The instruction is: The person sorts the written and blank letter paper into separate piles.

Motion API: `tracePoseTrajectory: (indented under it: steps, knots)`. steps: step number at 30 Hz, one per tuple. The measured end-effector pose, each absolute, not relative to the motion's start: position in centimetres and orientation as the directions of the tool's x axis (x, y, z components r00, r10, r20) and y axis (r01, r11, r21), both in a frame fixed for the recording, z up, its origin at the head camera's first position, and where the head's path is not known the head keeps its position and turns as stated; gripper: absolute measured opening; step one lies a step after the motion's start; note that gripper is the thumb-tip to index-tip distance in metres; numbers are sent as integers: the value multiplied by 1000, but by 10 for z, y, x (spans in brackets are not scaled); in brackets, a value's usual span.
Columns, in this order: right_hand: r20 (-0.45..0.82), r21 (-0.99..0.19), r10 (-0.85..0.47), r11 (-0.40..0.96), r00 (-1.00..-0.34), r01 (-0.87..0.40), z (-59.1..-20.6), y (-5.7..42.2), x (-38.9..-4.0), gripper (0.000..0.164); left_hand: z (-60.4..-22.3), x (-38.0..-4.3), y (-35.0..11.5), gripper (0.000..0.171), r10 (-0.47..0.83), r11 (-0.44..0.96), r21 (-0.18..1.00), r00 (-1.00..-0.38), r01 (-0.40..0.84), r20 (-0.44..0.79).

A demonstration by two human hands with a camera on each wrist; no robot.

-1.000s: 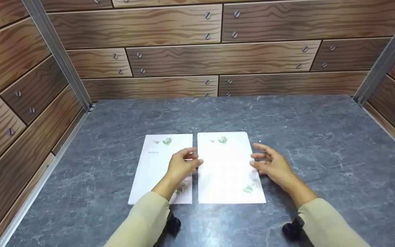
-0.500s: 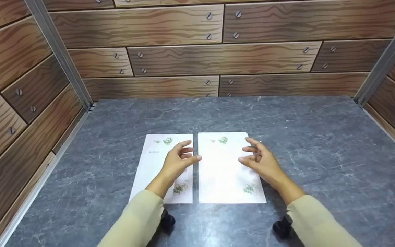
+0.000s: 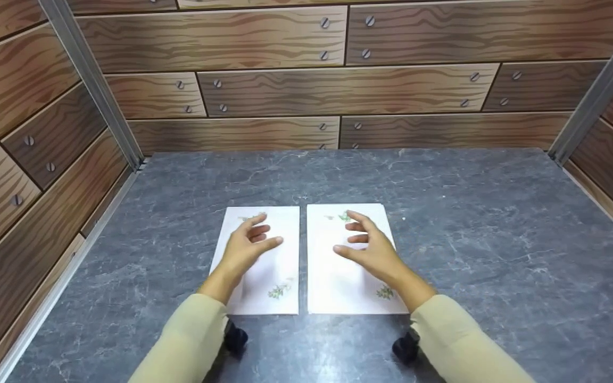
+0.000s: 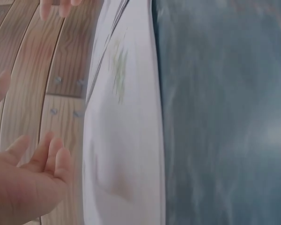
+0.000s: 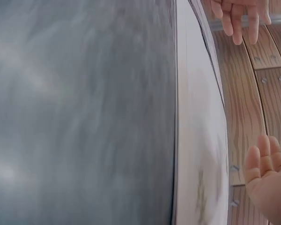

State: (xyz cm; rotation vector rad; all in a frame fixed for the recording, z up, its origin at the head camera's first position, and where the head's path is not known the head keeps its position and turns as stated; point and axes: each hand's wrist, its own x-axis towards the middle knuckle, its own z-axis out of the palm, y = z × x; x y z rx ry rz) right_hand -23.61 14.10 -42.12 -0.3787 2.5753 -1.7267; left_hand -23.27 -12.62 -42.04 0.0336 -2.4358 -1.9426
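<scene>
Side by side on the table lie two white paper stacks with small green plant prints, a left stack (image 3: 285, 260) and a right stack (image 3: 325, 282). A narrow gap runs between them. Above the left stack is my left hand (image 3: 242, 247), fingers loosely bent, nothing in its grasp. My right hand (image 3: 373, 252) hovers over the right stack in a similar pose, thumb apart from the fingers. In the left wrist view, the left hand (image 4: 33, 180) appears raised off the paper (image 4: 131, 150). Likewise, the right wrist view has the right hand (image 5: 267, 173) apart from the paper (image 5: 194, 103).
Both stacks lie on a dark grey marbled tabletop (image 3: 498, 239). Wood-patterned walls (image 3: 274, 93) enclose the back and sides, with metal posts (image 3: 93, 80) at the corners. A black wrist device (image 3: 235, 340) sits under the left sleeve.
Both hands have left the side edges of the right stack and moved left. The left hand is now over the left stack, the right hand over the right one. The stacks have stayed put.
</scene>
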Motion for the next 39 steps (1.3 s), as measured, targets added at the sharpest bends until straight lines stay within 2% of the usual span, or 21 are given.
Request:
tracePoseTrajectory:
  steps: [8, 25, 30, 39]
  knots:
    - [63, -924, -242, 352, -968, -148, -423, 115, -236, 81, -421, -234, -151, 70, -93, 226, 973, -996, -40, -19]
    - [39, -912, -378, 365, -925, -188, -424, 85, -230, 87, -418, -231, -188, 74, -111, 241, 965, -991, -106, -81]
    - [5, -909, -380, 384, -925, -163, -424, 79, -229, 87, -419, -229, -198, 75, -115, 257, 953, -984, -163, -137]
    - [-41, -900, -384, 415, -922, -133, -425, 72, -229, 89, -424, -226, -210, 78, -122, 299, 935, -979, -193, -164]
